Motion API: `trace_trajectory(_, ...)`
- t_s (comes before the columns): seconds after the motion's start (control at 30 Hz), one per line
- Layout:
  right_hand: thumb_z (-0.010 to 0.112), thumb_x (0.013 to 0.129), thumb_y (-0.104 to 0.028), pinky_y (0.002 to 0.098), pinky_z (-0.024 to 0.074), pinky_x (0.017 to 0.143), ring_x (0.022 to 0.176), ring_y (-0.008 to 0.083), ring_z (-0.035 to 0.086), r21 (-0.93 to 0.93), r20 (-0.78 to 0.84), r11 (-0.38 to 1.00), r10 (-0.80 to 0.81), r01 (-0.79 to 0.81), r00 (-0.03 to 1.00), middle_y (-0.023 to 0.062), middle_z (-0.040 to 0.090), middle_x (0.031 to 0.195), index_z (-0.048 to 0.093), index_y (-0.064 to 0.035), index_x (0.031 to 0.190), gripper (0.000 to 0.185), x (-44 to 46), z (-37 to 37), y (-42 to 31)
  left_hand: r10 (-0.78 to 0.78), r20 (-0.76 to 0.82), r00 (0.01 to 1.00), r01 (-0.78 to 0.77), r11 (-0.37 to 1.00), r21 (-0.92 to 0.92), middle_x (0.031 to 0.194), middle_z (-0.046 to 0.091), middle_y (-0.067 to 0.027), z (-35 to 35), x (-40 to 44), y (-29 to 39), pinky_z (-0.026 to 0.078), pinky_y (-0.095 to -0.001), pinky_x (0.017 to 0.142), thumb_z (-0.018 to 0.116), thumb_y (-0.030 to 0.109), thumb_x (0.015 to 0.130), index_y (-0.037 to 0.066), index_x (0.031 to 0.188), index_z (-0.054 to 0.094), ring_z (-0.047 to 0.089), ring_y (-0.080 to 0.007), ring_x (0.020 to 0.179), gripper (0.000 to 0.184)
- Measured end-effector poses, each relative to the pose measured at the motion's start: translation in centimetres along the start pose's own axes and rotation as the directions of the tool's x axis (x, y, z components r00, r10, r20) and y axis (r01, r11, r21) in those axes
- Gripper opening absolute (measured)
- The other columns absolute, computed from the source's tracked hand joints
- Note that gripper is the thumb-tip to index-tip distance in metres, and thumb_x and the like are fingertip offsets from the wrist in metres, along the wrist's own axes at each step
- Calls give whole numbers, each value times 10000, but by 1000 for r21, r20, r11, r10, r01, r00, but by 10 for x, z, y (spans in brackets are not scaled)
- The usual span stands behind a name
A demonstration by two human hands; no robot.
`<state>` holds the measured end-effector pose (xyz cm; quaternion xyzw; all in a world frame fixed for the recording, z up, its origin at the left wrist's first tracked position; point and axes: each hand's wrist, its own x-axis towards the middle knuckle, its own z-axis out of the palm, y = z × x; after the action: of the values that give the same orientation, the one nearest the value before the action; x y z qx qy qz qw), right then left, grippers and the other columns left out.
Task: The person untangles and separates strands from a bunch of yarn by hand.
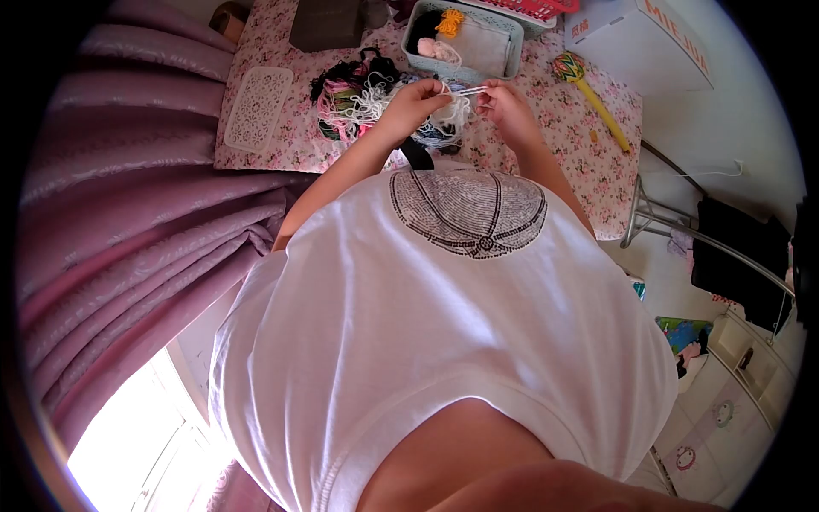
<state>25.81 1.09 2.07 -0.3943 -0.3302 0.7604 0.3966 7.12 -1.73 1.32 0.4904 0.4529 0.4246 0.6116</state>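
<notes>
White yarn [466, 91] stretches in a short double strand between my two hands above the table. My left hand [413, 107] pinches one end of it, thumb against fingers. Fingers closed, my right hand [507, 108] grips the other end. Loose white loops hang below the strand. Beneath and beside my left hand lies a tangled heap of yarn [334, 113] in black, pink, green, white and blue-grey. Part of the heap is hidden behind my left hand and wrist.
Behind my hands stands a pale plastic basket [517, 58] holding black, orange and pink yarn. A dark box [326, 24] and a white lace-patterned tray [258, 109] are to the left. A yellow stick [604, 115] and a white carton [641, 43] are at right.
</notes>
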Motion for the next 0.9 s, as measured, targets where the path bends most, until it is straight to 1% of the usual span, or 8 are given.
trace_trajectory(0.1,517,773,-147,236,412,623,681,104,488,-60,22,998,18,-17,1000,19,513,760,483,-29,919,191,-5,10,-6,12,2,1000,-12,1000,-23,699,507,29,2,0,1,338,-175,545,556,141,754,20,807,537,431,-37,624,133)
trace_trajectory(0.2,553,755,-99,196,402,581,637,74,487,-229,189,960,-119,162,975,-5,521,712,518,-28,869,139,-11,25,-4,31,-2,1000,-31,998,-51,690,501,35,5,1,3,333,-171,540,559,141,751,31,792,533,423,-32,616,120)
trace_trajectory(0.4,540,774,-103,184,391,612,666,64,477,-355,172,891,-237,285,956,7,523,754,518,-18,889,145,-1,13,7,74,16,997,-75,997,13,672,486,45,2,0,2,324,-169,529,572,121,735,50,755,519,408,-26,599,92)
trace_trajectory(0.5,517,791,-97,205,402,635,693,75,483,-313,94,925,-198,218,976,16,523,781,506,-11,915,151,0,10,3,79,8,997,-79,997,4,676,487,45,-1,-1,0,324,-170,533,573,110,732,46,754,517,409,-27,603,88)
trace_trajectory(0.6,512,795,-123,187,384,571,658,72,482,-57,-48,985,-166,163,985,10,515,764,483,-18,920,165,-1,12,0,67,15,998,-67,998,-14,708,493,37,-4,-1,1,332,-174,590,552,90,747,40,763,510,421,-33,650,67)
trace_trajectory(0.7,508,796,-118,194,382,563,667,78,478,123,-16,986,-112,113,994,17,509,782,460,-40,935,166,-3,13,2,61,16,998,-61,998,-19,728,497,32,-2,-3,6,337,-177,623,539,83,757,36,771,507,431,-37,678,58)
trace_trajectory(0.8,524,780,-100,202,387,570,681,84,479,-229,50,941,-246,251,968,24,511,780,443,-53,941,186,0,8,8,77,3,997,-77,997,-16,706,496,33,-1,-2,5,337,-173,575,552,100,745,36,776,519,427,-34,642,78)
trace_trajectory(0.9,551,754,-85,209,396,586,682,92,485,-362,178,819,-409,446,895,18,513,787,472,-50,932,198,-1,15,8,74,-2,997,-74,997,-24,692,494,34,0,-2,3,336,-170,539,560,115,739,36,779,524,422,-33,618,95)
